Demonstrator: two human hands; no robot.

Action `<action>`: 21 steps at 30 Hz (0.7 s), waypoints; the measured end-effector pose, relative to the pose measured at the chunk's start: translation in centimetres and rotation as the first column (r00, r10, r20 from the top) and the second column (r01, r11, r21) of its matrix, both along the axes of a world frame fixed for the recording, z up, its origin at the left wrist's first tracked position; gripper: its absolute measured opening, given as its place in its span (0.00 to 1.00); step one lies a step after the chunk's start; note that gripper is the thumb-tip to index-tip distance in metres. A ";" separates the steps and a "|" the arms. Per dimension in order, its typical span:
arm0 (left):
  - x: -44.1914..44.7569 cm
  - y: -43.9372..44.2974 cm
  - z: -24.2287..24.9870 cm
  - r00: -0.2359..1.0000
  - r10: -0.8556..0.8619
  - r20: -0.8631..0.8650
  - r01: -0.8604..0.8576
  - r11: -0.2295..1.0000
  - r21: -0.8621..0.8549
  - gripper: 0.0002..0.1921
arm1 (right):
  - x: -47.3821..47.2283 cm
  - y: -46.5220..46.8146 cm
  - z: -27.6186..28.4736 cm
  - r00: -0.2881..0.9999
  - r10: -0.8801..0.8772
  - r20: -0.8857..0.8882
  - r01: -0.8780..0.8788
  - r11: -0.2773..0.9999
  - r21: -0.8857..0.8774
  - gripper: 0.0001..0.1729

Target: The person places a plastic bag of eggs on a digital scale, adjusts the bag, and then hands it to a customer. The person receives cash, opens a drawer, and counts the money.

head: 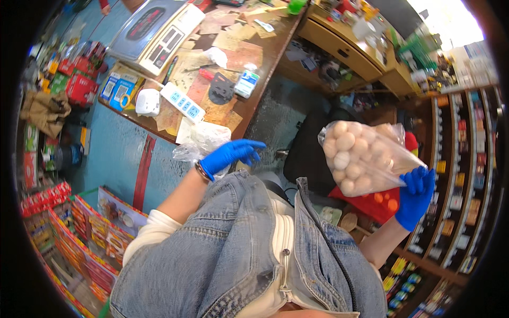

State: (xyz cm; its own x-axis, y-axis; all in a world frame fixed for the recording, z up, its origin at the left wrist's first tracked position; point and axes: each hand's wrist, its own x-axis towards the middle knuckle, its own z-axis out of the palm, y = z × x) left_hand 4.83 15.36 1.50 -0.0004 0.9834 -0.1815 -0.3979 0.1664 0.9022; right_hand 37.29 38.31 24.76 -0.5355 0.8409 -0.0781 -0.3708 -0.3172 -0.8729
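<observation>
My right hand (pixel 416 194), in a blue disposable glove, grips the gathered corner of a clear plastic bag (pixel 397 159). Many pale brown eggs (pixel 345 141) fill the bag, which hangs tilted over a black chair (pixel 308 151). Also gloved in blue, my left hand (pixel 232 157) is in the air by the near corner of a wooden table (pixel 260 93). Its fingers are loosely extended, and nothing shows in them. Crumpled clear plastic (pixel 206 137) lies on the table corner just behind that hand and hangs over the edge.
On the table stand a beige scale-like appliance (pixel 157 37), a white power strip (pixel 182 102), a white plug adapter (pixel 148 102) and a small bottle (pixel 246 82). Shelves of small packs (pixel 453 179) line the right side. A snack rack (pixel 87 234) stands at lower left.
</observation>
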 end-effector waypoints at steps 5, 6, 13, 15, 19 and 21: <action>1.8 -0.4 -0.3 0.982 0.145 -0.124 -0.171 0.956 -0.239 0.20 | -10.6 9.7 4.0 0.905 0.419 -0.075 -0.417 0.908 0.048 0.14; 2.3 -0.6 -0.6 0.971 0.168 -0.171 -0.208 0.944 -0.255 0.20 | -12.4 11.2 4.6 0.887 0.450 -0.104 -0.448 0.893 0.036 0.14; 6.0 2.9 -3.9 0.821 0.376 -0.431 -0.553 0.711 -0.434 0.22 | -25.6 21.9 5.8 0.595 0.791 -0.141 -0.763 0.611 0.208 0.12; 5.6 6.0 -5.7 0.779 0.536 -0.324 -0.625 0.624 -0.469 0.23 | -29.7 25.0 4.7 0.586 0.810 -0.026 -0.744 0.550 0.380 0.15; 4.9 11.6 -9.5 0.763 0.556 -0.328 -0.642 0.594 -0.485 0.26 | -35.4 28.0 3.4 0.759 0.629 0.170 -0.552 0.482 0.680 0.20; 3.7 14.0 -10.2 0.797 0.448 -0.405 -0.604 0.595 -0.530 0.27 | -38.1 28.3 4.5 0.719 0.693 0.059 -0.633 0.617 0.468 0.19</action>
State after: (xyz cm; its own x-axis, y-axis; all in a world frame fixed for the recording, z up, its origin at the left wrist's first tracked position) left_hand 8.57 29.39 -8.66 -0.5945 0.4643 -0.6565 -0.4142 0.5229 0.7450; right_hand -0.80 66.59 29.26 -0.9395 0.1766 0.2933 -0.3172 -0.1261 -0.9399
